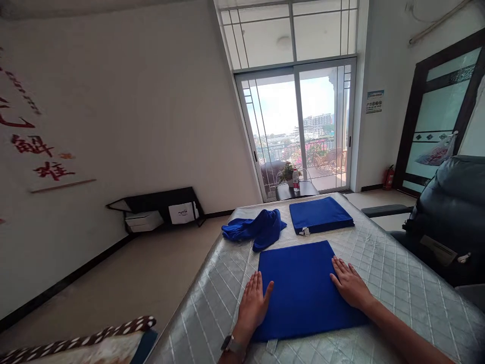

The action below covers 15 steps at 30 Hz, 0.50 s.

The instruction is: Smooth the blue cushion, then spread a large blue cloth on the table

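A flat blue square of cloth, like a seat cushion cover (301,293), lies on the quilted mattress (212,298) in front of me. My left hand (254,302) rests on its left edge, fingers stretched out and thumb apart. On the opposite edge lies my right hand (349,282), flat with its fingers extended. Neither hand grips anything. Beyond the square, a stack of similar blue covers (321,212) sits with a white tag at its near side. Left of that stack is a crumpled blue cloth (257,228).
A black leather chair (454,202) stands close on the right. Past the mattress's far end, a small table (303,190) bears a bottle (296,180) and a plant. A low black shelf (162,198) holds white boxes by the left wall. Patterned bedding (94,344) is at lower left.
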Tool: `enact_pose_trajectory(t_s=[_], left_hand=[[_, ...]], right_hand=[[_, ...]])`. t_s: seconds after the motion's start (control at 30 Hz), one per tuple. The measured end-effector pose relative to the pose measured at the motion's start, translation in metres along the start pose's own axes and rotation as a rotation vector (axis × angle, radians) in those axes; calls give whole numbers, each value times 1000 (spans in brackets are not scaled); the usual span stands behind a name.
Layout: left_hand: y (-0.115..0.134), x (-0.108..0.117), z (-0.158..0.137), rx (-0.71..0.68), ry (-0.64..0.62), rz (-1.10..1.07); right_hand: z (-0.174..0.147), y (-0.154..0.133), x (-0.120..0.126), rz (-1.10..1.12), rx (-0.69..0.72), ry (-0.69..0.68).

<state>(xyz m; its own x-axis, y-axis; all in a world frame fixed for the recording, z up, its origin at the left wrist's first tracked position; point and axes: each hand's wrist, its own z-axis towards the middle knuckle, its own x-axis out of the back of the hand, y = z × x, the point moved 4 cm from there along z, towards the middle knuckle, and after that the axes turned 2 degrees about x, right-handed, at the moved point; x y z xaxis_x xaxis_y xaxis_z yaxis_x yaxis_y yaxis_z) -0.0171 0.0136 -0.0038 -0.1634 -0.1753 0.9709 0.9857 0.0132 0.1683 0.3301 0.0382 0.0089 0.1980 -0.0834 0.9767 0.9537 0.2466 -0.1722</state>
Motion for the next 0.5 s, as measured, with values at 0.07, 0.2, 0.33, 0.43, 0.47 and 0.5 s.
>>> enact_pose_trajectory(t_s=[0.07,0.2,0.33,0.43,0.47,0.5], left_hand=[[-3,-4,0,-19,8,3],[-6,-9,2,-32,37,13],[-6,-11,3,-24,45,24],[-5,-7,2,-47,39,49],[-4,-4,1,-56,42,63],[-3,-1,0,-61,51,77]], right_hand=[[-2,-2,3,-26,3,2],[-12,-5,6,-88,38,1],[-30,-8,2,-73,27,-4],[-39,-9,-1,-48,-3,-8],[-40,-9,-1,-39,-9,-9],[-41,-9,-1,-29,-15,-9]])
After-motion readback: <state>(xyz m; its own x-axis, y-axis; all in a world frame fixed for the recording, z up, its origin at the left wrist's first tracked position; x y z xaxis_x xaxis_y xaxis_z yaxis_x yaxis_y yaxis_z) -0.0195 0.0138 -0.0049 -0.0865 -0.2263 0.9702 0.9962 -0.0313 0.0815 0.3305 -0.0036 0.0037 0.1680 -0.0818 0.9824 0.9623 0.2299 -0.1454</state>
